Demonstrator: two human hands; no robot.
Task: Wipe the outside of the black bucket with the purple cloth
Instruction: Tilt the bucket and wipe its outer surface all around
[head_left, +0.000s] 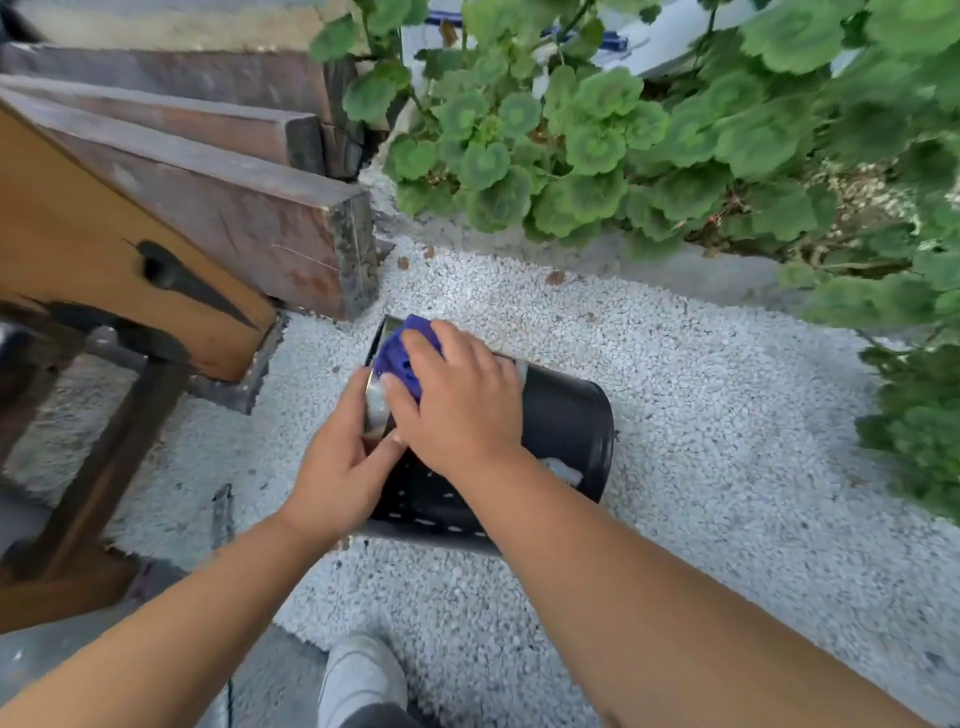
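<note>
The black bucket (561, 421) is found lying on its side on white gravel (701, 441), its open end turned towards the wooden beams (218, 208) at the left. A row of small slots is seen along its near wall, and a pale patch is visible on the wall just beside the right forearm.

The right hand (457, 395) is laid palm down on the upper side of the bucket near the rim, with the fingers closed over the purple cloth (400, 353). The cloth is bunched and pressed against the bucket's outer surface at the rim; part of it is hidden under the hand.

The left hand (343, 462) is closed on the bucket's rim at the open end, thumb on the outer wall beside the right hand. How far the fingers reach inside cannot be determined.

1 light shoe (358, 675) is recorded at the lower edge, on the gravel. Green leafy plants (597, 140) are noted behind a concrete kerb (623, 260) beyond the bucket. A dark metal frame (104, 415) is seen beneath the beams at the left.
</note>
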